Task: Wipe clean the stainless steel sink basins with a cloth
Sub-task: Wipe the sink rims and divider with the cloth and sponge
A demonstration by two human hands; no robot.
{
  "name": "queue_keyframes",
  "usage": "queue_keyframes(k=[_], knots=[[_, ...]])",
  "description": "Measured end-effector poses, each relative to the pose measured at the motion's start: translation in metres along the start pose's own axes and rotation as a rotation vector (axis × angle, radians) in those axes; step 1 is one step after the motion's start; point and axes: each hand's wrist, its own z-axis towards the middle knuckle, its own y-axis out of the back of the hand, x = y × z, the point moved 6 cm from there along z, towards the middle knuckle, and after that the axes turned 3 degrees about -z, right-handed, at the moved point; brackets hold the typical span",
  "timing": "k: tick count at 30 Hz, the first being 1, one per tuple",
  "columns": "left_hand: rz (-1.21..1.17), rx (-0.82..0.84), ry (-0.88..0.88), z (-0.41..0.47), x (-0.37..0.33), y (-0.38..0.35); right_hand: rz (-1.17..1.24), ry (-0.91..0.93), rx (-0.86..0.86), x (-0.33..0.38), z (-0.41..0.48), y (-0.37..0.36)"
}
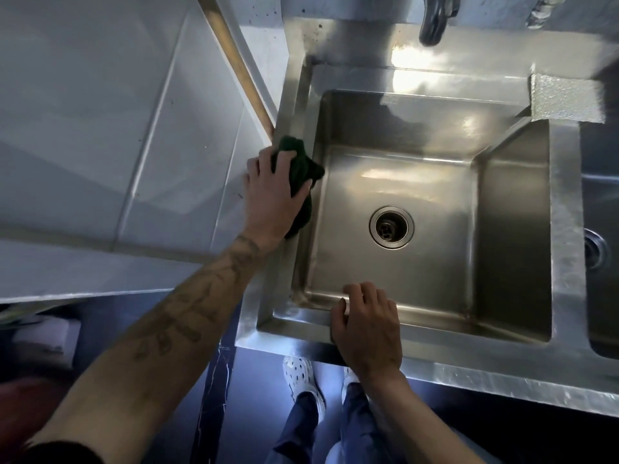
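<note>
Steel sink basin fills the head view, its drain at the middle. Left hand presses a dark green cloth, gripped under the fingers, onto the basin's left rim. Right hand rests loosely curled over the near rim, holding nothing.

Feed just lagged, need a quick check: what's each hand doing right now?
Left hand: closed on the green cloth, pressing it on the sink's left rim.
Right hand: holding nothing, fingers curled over the front rim.
</note>
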Motion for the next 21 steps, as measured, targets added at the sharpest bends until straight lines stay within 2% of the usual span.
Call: queue_keyframes(k=[6, 12, 14, 17, 21], knots=[[0.002, 0.005, 0.021, -0.116, 0.021, 0.016, 0.004, 0.012, -0.016, -0.001, -0.002, 0.0], [0.005, 0.031, 0.191, -0.208, 0.042, 0.026, 0.037, 0.026, -0.046, -0.002, -0.003, -0.001], [0.043, 0.019, 0.229, -0.226, 0.032, 0.028, 0.084, 0.031, -0.053, -0.002, -0.004, 0.0], [0.095, 0.008, 0.178, -0.244, -0.002, 0.02, 0.235, 0.01, -0.077, -0.007, -0.007, 0.008], [0.007, 0.095, 0.158, -0.255, -0.06, -0.005, 0.286, -0.035, -0.078, -0.029, -0.024, 0.026]])
